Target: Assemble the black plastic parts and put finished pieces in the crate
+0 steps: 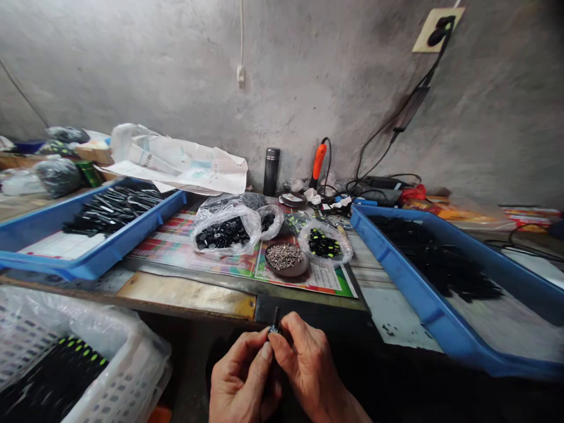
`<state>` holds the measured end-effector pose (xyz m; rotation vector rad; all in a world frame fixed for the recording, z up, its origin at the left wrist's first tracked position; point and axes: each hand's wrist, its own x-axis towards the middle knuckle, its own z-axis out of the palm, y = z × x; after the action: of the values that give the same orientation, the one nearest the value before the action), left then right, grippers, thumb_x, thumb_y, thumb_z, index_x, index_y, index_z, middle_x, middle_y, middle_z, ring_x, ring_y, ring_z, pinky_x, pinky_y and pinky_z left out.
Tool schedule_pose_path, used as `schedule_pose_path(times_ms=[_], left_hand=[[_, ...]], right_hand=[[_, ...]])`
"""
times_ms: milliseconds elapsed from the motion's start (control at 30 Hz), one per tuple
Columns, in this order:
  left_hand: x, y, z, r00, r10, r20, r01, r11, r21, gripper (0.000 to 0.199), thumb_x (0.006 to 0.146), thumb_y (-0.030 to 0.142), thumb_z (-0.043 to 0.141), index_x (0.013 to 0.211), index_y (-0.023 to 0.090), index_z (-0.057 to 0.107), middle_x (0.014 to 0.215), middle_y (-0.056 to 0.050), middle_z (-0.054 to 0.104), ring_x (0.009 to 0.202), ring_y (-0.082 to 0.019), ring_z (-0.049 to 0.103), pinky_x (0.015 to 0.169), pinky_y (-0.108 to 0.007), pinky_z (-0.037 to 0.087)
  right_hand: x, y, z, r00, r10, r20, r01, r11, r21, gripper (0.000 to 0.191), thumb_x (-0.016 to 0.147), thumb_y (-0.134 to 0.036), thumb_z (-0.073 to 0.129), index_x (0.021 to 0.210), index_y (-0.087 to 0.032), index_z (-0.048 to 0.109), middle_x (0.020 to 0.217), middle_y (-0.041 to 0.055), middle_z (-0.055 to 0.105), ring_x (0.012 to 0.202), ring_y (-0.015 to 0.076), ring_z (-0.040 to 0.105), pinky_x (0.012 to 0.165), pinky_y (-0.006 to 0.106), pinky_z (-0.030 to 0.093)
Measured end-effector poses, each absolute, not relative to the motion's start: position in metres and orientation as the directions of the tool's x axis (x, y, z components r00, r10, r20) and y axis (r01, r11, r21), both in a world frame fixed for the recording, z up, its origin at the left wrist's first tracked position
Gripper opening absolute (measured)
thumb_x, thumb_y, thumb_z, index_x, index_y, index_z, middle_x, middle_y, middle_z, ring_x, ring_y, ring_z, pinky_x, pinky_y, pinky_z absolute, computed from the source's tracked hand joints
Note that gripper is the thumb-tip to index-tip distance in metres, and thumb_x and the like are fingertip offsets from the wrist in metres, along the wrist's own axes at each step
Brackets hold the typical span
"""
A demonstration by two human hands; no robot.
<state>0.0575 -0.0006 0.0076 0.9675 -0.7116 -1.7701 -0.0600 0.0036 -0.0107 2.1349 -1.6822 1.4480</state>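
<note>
- Near on the left, I see a white plastic basket with little holes point(132, 364). It holds black pieces with bright green dots point(57, 376).
- Farther on the left, a blue plastic tray point(92, 252) holds long, thin black pieces point(112, 210).
- Behind that tray, a big crumpled white paper point(185, 161) lies by the grey wall.
- In the middle, a bright striped paper mat point(174, 255) lies on the table. On it sit a clear plastic bag of round black pieces point(222, 233), a round brown bowl point(286, 272) full of tiny silver screws point(284, 256), and a clear bag of black and green bits point(324, 244).
- Far in the middle, a tall dark metal flask point(272, 170) stands near an orange tool with a black cord point(318, 164).
- Near the middle, my left hand point(240, 376) and my right hand point(308, 367) are up close together, just past the table's near edge. My fingers point(264, 352) are pressed together, pinching a small black part point(275, 324) between them. It stands up out of my fingertips.
- On the right, a big blue plastic tray point(434, 311) holds a heap of black pieces point(434, 258).
</note>
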Motion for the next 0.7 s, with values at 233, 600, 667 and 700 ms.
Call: schedule_pose_path(times_ms=[233, 600, 667, 700], left_hand=[[0.063, -0.004, 0.002, -0.246, -0.916, -0.316, 0.480, -0.398, 0.782, 0.046, 0.052, 0.049, 0.092, 0.080, 0.016, 0.075, 0.047, 0.004, 0.055, 0.037, -0.003, 0.043, 0.036, -0.008, 0.026], [0.062, -0.003, -0.003, -0.273, -0.932, -0.240, 0.491, -0.350, 0.798, 0.039, 0.060, 0.049, 0.089, 0.077, 0.016, 0.074, 0.049, 0.005, 0.052, 0.036, -0.001, 0.040, 0.036, -0.010, 0.026], [0.062, -0.004, -0.005, -0.299, -0.927, -0.227, 0.475, -0.351, 0.807, 0.038, 0.062, 0.049, 0.088, 0.078, 0.017, 0.075, 0.050, 0.005, 0.053, 0.037, -0.002, 0.041, 0.036, -0.010, 0.028], [0.063, -0.005, -0.006, -0.315, -0.923, -0.220, 0.461, -0.351, 0.815, 0.038, 0.064, 0.049, 0.087, 0.079, 0.017, 0.075, 0.049, 0.005, 0.054, 0.038, -0.002, 0.042, 0.037, -0.011, 0.028]], right_hand=[[-0.063, 0.010, -0.013, -0.039, -0.780, 0.625, -0.678, -0.439, -0.590, 0.044, 0.111, -0.054, 0.034, 0.094, -0.019, 0.053, 0.073, -0.0025, 0.058, 0.059, 0.0136, 0.059, 0.053, 0.022, 0.041], [-0.057, 0.005, -0.016, -0.064, -0.715, 0.696, -0.766, -0.412, -0.493, 0.043, 0.113, -0.041, 0.033, 0.078, -0.019, 0.047, 0.062, -0.0054, 0.049, 0.050, 0.0105, 0.053, 0.050, 0.023, 0.036], [-0.056, 0.004, -0.018, -0.080, -0.738, 0.670, -0.744, -0.403, -0.533, 0.045, 0.112, -0.042, 0.033, 0.076, -0.019, 0.048, 0.061, -0.0053, 0.049, 0.049, 0.0103, 0.052, 0.049, 0.022, 0.035], [-0.055, 0.004, -0.020, -0.089, -0.753, 0.652, -0.731, -0.395, -0.556, 0.045, 0.112, -0.042, 0.034, 0.075, -0.019, 0.048, 0.060, -0.0051, 0.049, 0.049, 0.0104, 0.052, 0.049, 0.022, 0.035]])
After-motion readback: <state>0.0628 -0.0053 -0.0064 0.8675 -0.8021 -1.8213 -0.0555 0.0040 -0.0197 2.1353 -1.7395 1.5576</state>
